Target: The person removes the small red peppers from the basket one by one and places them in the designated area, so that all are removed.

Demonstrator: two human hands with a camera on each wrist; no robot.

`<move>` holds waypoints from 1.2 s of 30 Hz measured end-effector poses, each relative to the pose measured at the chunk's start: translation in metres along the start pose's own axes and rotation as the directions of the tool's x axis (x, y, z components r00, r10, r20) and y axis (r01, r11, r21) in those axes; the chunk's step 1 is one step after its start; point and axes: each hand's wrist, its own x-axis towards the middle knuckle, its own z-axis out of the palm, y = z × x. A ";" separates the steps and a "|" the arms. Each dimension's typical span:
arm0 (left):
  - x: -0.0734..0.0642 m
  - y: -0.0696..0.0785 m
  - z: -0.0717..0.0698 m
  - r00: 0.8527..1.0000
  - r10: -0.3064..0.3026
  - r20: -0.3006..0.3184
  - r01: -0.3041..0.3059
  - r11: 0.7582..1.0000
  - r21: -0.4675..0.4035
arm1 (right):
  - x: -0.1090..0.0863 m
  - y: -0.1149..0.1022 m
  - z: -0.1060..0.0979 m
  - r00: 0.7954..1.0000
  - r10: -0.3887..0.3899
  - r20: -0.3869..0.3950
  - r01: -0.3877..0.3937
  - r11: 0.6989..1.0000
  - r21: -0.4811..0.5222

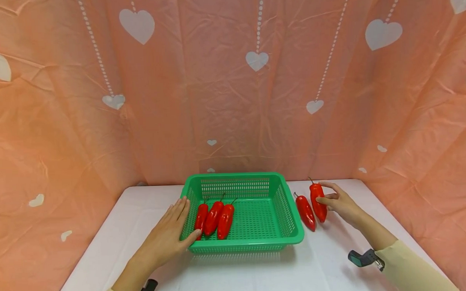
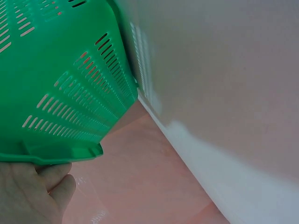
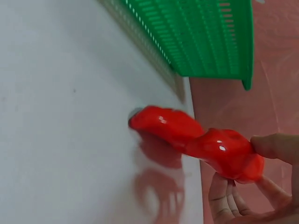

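A green slotted basket (image 1: 294, 233) stands mid-table with three red peppers (image 1: 214, 218) lying side by side in its left half. My left hand (image 1: 179, 222) rests with straight fingers along the basket's left wall, the thumb at the front-left corner. The left wrist view shows that hand (image 2: 32, 191) just under the basket rim (image 2: 60, 156). To the right of the basket, my right hand (image 1: 329, 197) pinches a red pepper (image 1: 318, 204) between thumb and fingers, its tip low over the table. In the right wrist view that pepper (image 3: 229, 154) sits between thumb and fingers (image 3: 224, 200). Another red pepper (image 1: 305, 211) lies beside the basket.
The white table (image 1: 260, 273) is walled on three sides by a pink cloth backdrop with white hearts (image 1: 257, 59). The basket's right wall stands close to the loose pepper.
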 end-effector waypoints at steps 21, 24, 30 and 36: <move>-0.001 0.002 0.001 1.000 -0.003 0.011 0.003 1.000 -0.003 | 0.011 0.033 -0.004 0.992 0.065 0.105 -0.065 0.998 -0.003; -0.001 0.002 0.002 1.000 -0.002 0.009 0.002 1.000 -0.002 | 0.012 0.034 -0.005 0.991 0.065 0.119 -0.065 0.998 -0.006; 0.000 0.001 0.001 1.000 0.000 0.005 0.000 1.000 0.001 | 0.014 0.035 -0.004 0.989 0.076 0.124 -0.075 0.997 -0.015; 0.000 0.000 0.001 1.000 0.004 0.003 -0.004 1.000 0.002 | 0.015 0.034 -0.002 0.989 0.078 0.122 -0.077 0.997 -0.010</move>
